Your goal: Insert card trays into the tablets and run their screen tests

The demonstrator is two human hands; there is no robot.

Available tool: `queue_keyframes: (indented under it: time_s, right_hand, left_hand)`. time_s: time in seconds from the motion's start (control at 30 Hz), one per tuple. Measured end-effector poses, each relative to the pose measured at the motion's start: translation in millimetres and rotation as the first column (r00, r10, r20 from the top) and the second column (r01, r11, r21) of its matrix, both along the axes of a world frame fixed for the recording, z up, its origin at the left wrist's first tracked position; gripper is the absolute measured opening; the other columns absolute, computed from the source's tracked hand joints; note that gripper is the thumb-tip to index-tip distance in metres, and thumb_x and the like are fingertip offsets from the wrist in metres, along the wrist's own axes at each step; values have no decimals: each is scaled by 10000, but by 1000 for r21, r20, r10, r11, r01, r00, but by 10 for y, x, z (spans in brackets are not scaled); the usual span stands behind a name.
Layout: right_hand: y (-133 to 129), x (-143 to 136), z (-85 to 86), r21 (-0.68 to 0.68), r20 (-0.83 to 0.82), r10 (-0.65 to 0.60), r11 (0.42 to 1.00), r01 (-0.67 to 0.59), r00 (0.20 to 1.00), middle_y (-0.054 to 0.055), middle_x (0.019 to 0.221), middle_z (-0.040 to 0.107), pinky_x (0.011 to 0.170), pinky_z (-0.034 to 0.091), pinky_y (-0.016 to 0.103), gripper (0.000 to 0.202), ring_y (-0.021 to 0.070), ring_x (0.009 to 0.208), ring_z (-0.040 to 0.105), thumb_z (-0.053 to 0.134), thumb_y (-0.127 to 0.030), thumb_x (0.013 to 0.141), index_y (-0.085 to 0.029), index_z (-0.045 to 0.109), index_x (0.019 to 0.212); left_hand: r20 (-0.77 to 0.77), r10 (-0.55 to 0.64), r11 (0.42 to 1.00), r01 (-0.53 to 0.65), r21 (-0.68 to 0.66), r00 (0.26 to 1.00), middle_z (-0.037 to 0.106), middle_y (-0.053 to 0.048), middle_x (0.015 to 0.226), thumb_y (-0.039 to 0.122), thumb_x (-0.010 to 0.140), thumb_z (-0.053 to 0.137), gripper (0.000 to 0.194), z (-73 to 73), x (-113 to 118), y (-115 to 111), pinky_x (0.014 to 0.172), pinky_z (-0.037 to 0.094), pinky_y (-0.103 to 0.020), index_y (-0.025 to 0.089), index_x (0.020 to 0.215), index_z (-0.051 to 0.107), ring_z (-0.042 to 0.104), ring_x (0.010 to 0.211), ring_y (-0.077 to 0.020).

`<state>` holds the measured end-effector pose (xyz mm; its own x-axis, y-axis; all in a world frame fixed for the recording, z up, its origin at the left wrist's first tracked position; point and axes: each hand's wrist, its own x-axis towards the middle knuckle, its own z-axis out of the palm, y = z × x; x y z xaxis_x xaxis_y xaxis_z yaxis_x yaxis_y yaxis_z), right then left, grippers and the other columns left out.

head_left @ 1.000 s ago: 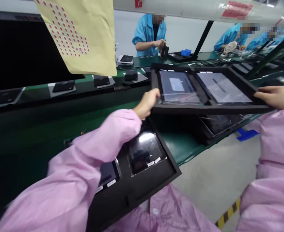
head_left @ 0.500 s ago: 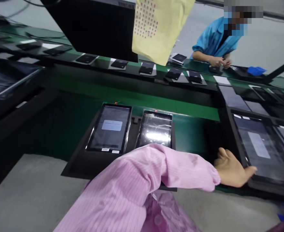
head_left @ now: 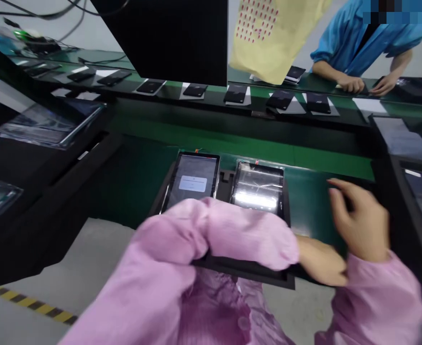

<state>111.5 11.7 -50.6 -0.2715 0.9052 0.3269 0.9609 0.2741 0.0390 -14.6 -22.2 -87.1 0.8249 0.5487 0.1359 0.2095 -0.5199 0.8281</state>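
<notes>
The left hand rested with loose fingers at the right front corner of the black tray with two tablets on the green bench, while the right hand hovered open beside it, so next a firm grip seemed needed.

No text can be read: the dialog on the left tablet is blurred, and the yellow sheet bears only red marks.
</notes>
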Motion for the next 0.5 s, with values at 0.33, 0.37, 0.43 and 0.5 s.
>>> queue_keyframes:
  time_s: [0.33, 0.37, 0.43, 0.5]
  right_hand:
    - [506, -234, -1585, -115, -145, -149, 984, 133, 978, 194, 1030, 597, 915, 447, 515, 614, 318, 1020, 542, 393, -656, 861, -119, 578, 1092]
    - [503, -252, -1572, -115, -143, -146, 985, 130, 979, 190, 1047, 592, 927, 442, 511, 601, 317, 1035, 537, 397, -653, 859, -128, 576, 1092]
    - [492, -306, -1532, -121, -125, -140, 985, 125, 982, 194, 1106, 581, 949, 430, 509, 577, 324, 1076, 525, 409, -640, 857, -141, 573, 1095]
    - [483, -380, -1495, -130, -96, -152, 982, 139, 984, 201, 1182, 569, 957, 420, 524, 550, 344, 1107, 519, 429, -616, 854, -149, 577, 1105]
  left_hand:
    - [-83, 898, 440, -891, 111, 433, 664, -101, 1163, 242, 898, 480, 245, -1680, -2692, 491, 1019, 436, -478, 173, 1052, 658, 585, 1122, -277]
    - [-91, 923, 382, -917, 116, 374, 641, -125, 1195, 233, 896, 475, 251, -1804, -2818, 586, 1031, 411, -516, 160, 1064, 647, 561, 1152, -301]
    - [-92, 946, 322, -939, 122, 312, 615, -131, 1240, 253, 887, 504, 245, -2008, -2969, 749, 1066, 361, -557, 169, 1075, 637, 531, 1191, -318]
    - [-86, 936, 350, -929, 118, 341, 613, -103, 1261, 295, 883, 536, 233, -2148, -3018, 866, 1121, 284, -594, 202, 1072, 636, 518, 1222, -307]
